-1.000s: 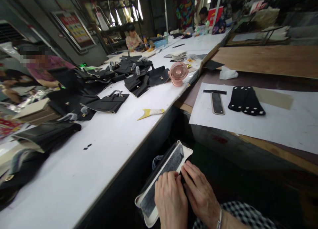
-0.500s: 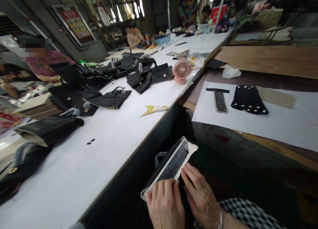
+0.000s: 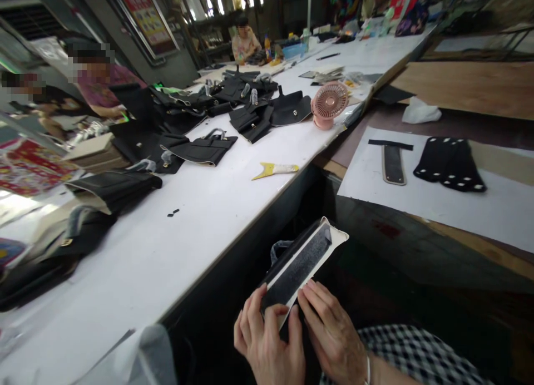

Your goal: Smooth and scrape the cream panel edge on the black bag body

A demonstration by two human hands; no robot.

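A black bag (image 3: 297,267) is held on its side in front of me, its long dark panel with a pale border facing up. My left hand (image 3: 271,335) grips its near end, fingers bent over the panel and border. Along the right border press the fingertips of my right hand (image 3: 329,324), held close together. A plastic-wrapped handle (image 3: 279,250) sticks out at the bag's left side. The bag's lower part is hidden in shadow and behind my hands.
On the white table (image 3: 200,218) lie a yellow-ended tool (image 3: 273,170), several black bags (image 3: 200,150) and a pink fan (image 3: 329,104). Black pieces (image 3: 450,163) rest on white paper at the right. People sit across the table at the left and back.
The view has shifted, so the table items sit differently in it. My left fingers have moved from the bag's near edge onto the panel and spread. My right hand stays at the right border.
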